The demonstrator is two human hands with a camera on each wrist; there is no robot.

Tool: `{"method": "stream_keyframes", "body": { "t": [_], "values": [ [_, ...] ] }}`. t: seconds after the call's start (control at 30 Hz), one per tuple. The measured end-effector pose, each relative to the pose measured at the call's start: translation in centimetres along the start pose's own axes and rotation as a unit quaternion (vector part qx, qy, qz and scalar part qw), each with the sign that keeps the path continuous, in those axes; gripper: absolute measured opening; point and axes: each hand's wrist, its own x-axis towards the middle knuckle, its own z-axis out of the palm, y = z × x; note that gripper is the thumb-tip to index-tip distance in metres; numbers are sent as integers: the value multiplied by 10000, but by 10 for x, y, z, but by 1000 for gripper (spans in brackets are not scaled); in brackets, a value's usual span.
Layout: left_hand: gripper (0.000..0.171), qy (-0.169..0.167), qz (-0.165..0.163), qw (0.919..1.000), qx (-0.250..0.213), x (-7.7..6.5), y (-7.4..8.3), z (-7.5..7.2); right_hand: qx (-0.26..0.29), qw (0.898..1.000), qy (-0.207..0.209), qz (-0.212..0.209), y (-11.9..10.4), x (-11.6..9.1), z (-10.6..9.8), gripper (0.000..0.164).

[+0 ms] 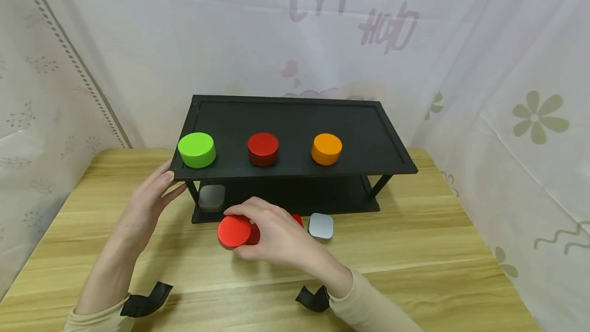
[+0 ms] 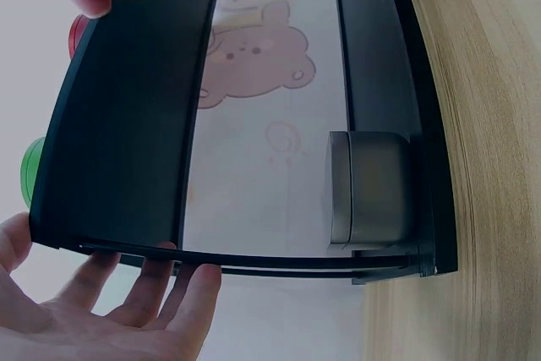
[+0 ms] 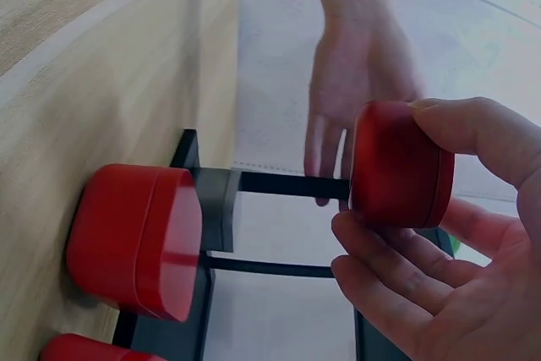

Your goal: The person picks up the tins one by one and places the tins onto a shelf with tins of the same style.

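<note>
My right hand (image 1: 281, 234) holds a round red tin (image 1: 233, 231) between thumb and fingers, raised in front of the black two-tier shelf (image 1: 295, 117). In the right wrist view, a rounded-square red tin (image 3: 127, 238) stands on the table close by, and part of another red tin (image 3: 93, 349) shows below it. At the shelf's left front corner, my left hand (image 1: 146, 204) grips the top board's edge, thumb above and fingers below. A grey rounded-square tin (image 2: 380, 190) sits on the lower tier at its left end.
On the top tier stand a green tin (image 1: 197, 150), a dark red tin (image 1: 263, 150) and an orange tin (image 1: 327, 149). A silver square tin (image 1: 320, 226) is on the wooden table (image 1: 415, 270), right of my right hand. Printed cloth (image 1: 230, 29) hangs behind and at both sides.
</note>
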Motion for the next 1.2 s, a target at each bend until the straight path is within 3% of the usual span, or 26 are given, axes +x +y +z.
{"method": "stream_keyframes", "body": {
  "t": [0.67, 1.2],
  "values": [
    [47, 66, 115, 9997, -220, 0, -4, 0, 1017, 9911, 855, 94, 6, -30, -29, 58],
    [48, 53, 75, 9999, -93, -1, -3, -1, 962, 9866, 1294, 239, 12, -49, -57, 62]
  ]
}}
